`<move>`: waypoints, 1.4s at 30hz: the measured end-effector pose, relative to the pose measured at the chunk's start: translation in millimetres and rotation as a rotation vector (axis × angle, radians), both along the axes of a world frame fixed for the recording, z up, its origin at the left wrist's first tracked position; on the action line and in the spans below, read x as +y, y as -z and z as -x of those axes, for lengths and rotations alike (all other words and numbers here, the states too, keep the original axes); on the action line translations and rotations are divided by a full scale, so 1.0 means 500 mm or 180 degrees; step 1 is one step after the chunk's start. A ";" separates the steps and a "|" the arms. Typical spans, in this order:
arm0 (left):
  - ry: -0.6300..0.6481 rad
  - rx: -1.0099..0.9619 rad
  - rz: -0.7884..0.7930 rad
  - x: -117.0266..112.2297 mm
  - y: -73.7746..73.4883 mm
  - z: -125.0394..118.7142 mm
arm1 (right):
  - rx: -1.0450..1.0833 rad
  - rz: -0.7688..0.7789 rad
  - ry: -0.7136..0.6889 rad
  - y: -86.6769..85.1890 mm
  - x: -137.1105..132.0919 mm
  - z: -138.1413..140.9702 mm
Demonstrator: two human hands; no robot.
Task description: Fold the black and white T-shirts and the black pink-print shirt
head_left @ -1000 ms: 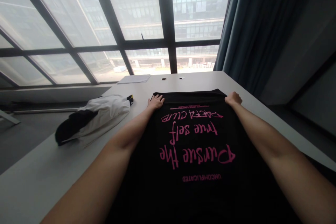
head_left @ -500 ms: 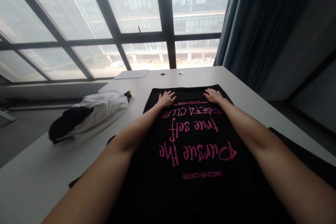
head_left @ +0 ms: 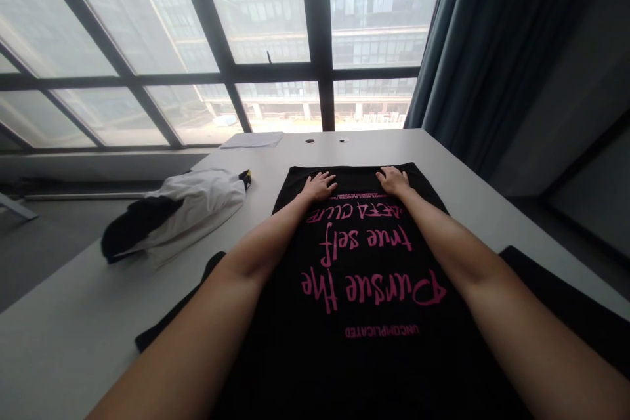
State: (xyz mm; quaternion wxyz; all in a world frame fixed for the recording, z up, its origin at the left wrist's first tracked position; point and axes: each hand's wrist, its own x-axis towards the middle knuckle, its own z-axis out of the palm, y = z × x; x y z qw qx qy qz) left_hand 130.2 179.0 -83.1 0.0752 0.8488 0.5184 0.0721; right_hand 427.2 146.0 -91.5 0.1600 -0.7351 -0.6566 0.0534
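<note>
A black T-shirt [head_left: 364, 354] with pink lettering, upside down from where I look, lies spread on the white table with its hem at the far end. My left hand [head_left: 319, 186] rests flat on the cloth near the hem's left part, fingers spread. Across from it my right hand [head_left: 392, 180] lies on the shirt close to the hem's right part, its fingers stretched out. Both hands touch the cloth without gripping it. The sleeves stick out on either side, partly hidden behind my forearms.
A crumpled white and black garment [head_left: 197, 210] lies on the white table [head_left: 63, 321] to the left. Toward the back are a flat whitish sheet or folder [head_left: 252, 139] and two round holes. Large windows stand behind, and a blue-grey curtain [head_left: 467, 46] hangs at the right.
My right hand has shifted slightly left over the cloth near the hem. My left hand stays flat in about the same place on the shirt. The view has turned a little.
</note>
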 end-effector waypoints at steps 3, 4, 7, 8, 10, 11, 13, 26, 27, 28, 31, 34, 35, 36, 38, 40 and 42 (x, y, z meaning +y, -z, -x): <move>-0.0007 0.0000 -0.0052 -0.001 0.001 0.002 | 0.0012 -0.0163 0.0493 -0.004 -0.011 -0.052; -0.0015 -0.0003 -0.0072 -0.002 0.001 0.001 | 0.0027 -0.0159 0.0623 -0.006 -0.015 -0.073; -0.0028 -0.0012 -0.0104 -0.004 0.003 -0.001 | 0.0053 -0.0084 0.0757 -0.014 -0.023 -0.125; -0.0028 -0.0015 -0.0110 -0.005 0.004 -0.002 | 0.0033 -0.0085 0.0678 -0.017 -0.022 -0.133; -0.0028 -0.0018 -0.0118 -0.006 0.004 -0.003 | -0.0022 -0.0129 0.0426 -0.022 -0.013 -0.131; -0.0029 -0.0017 -0.0122 -0.007 0.004 -0.003 | -0.0037 -0.0143 0.0297 -0.022 -0.006 -0.122; -0.0035 -0.0004 -0.0130 -0.008 0.004 -0.003 | -0.0010 -0.0083 0.0087 -0.019 0.013 -0.089; -0.0009 0.0146 -0.0047 -0.010 0.001 -0.002 | 0.0000 0.0219 -0.0301 0.002 0.041 0.082; -0.0007 0.0148 -0.0029 -0.011 -0.003 -0.002 | -0.0019 0.0214 -0.0318 0.001 0.042 0.088; -0.0009 0.0151 -0.0007 -0.012 -0.007 -0.002 | -0.0028 0.0243 -0.0333 -0.001 0.043 0.092; -0.0075 0.0137 0.0012 -0.014 -0.020 -0.018 | -0.0015 0.0376 -0.0229 -0.003 0.052 0.102; -0.0085 0.0030 -0.0139 -0.011 -0.025 -0.059 | -0.0027 0.0318 -0.0152 0.000 0.063 0.109; -0.0048 -0.0005 -0.0171 -0.009 -0.022 -0.077 | -0.0041 0.0284 -0.0176 0.001 0.065 0.111; -0.0005 -0.0023 -0.0162 -0.007 -0.018 -0.094 | -0.0051 0.0244 -0.0223 0.003 0.066 0.114; 0.0045 -0.0014 -0.0046 -0.002 -0.007 -0.122 | -0.0059 0.0188 -0.0386 0.006 0.066 0.119; 0.0041 0.0013 0.0069 0.001 0.004 -0.139 | -0.0059 0.0228 -0.0611 0.007 0.062 0.125; 0.0047 0.0023 0.0099 0.000 0.010 -0.142 | -0.0061 0.0314 -0.0752 0.007 0.057 0.131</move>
